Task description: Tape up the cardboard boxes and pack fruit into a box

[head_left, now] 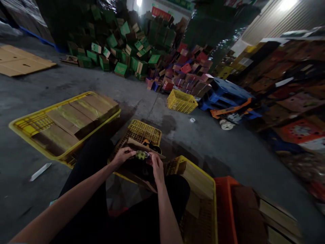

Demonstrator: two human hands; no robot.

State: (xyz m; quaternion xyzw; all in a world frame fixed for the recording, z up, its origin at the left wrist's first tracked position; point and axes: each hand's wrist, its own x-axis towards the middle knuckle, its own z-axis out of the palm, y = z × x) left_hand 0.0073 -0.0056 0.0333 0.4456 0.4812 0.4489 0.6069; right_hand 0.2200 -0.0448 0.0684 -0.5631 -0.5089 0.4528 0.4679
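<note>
My left hand (122, 156) and my right hand (156, 165) meet in front of me, both pinched on a small round greenish-yellow object (141, 155) held between their fingertips. They hover over a brown cardboard piece (134, 143) that lies across a yellow plastic crate (144, 131). My dark-clothed knees sit below the hands. What the small object is I cannot make out.
A large yellow crate (27, 126) with cardboard sheets lies at left. Another yellow crate (201, 189) and an orange crate (224, 203) stand at right. Heaps of green and red cartons (132, 51) fill the back, with a yellow basket (181, 101) and blue pallets (225, 93).
</note>
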